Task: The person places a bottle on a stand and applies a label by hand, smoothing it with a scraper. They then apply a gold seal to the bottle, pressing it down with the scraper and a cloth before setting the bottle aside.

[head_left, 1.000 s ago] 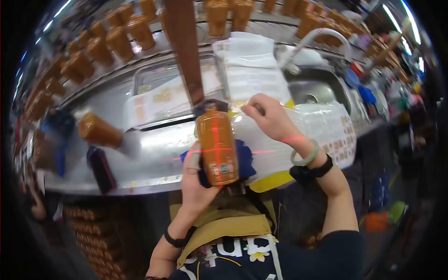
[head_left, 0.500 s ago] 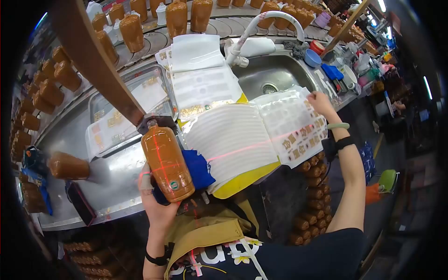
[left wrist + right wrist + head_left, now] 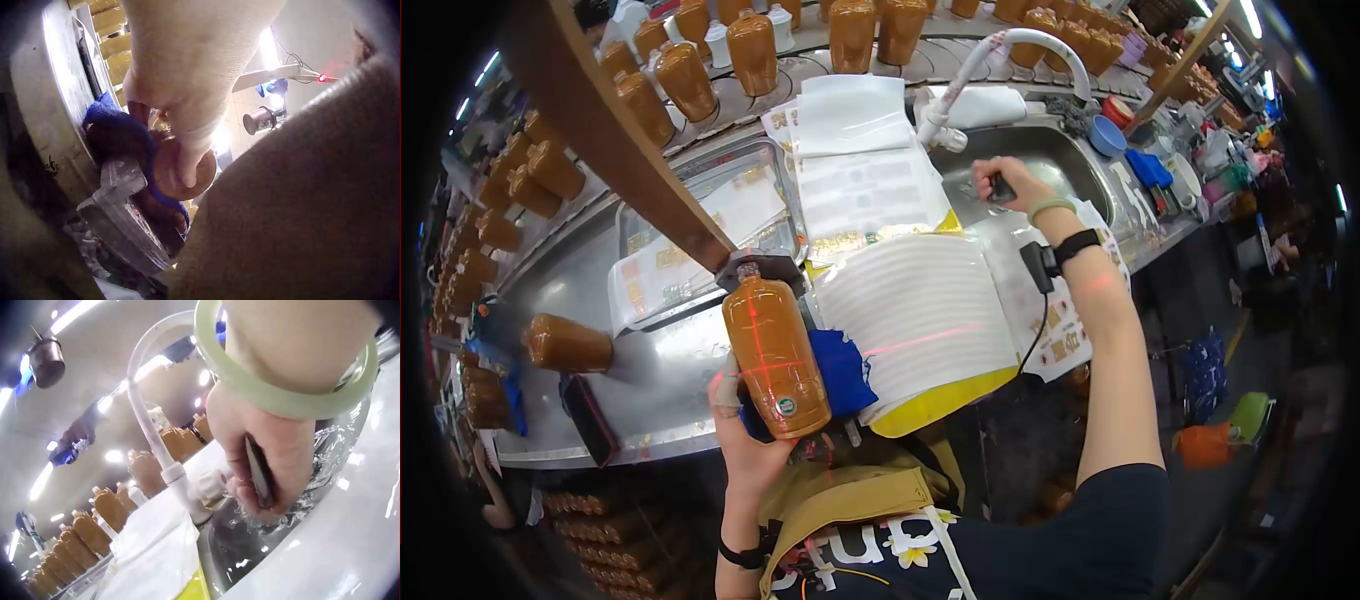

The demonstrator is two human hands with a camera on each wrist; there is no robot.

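A glossy brown bottle (image 3: 772, 355) with a small green round mark slants in the head view, its neck at a dark holder on a wooden beam. My left hand (image 3: 745, 440) holds it near its base. In the left wrist view a fingertip lies against the round bottle base (image 3: 181, 172). A blue cloth (image 3: 842, 370) sits beside the bottle. My right hand (image 3: 1015, 185) is over the metal sink (image 3: 1055, 160), fingers curled round a small flat dark tool (image 3: 259, 472). Clear, shiny material or water (image 3: 300, 503) shows around those fingers; I cannot tell which.
White sheets (image 3: 915, 310) over a yellow board lie right of the bottle, beside a sheet with printed decals (image 3: 1060, 340). A white faucet (image 3: 945, 115) arches over the sink. Another brown bottle (image 3: 570, 343) lies at left near a dark phone-like object (image 3: 588, 420). More bottles line the conveyor (image 3: 780, 90).
My right hand went from near the bottle neck to the decal sheet's right side, then back left over the sink. The left hand keeps holding the bottle. The head view has turned.
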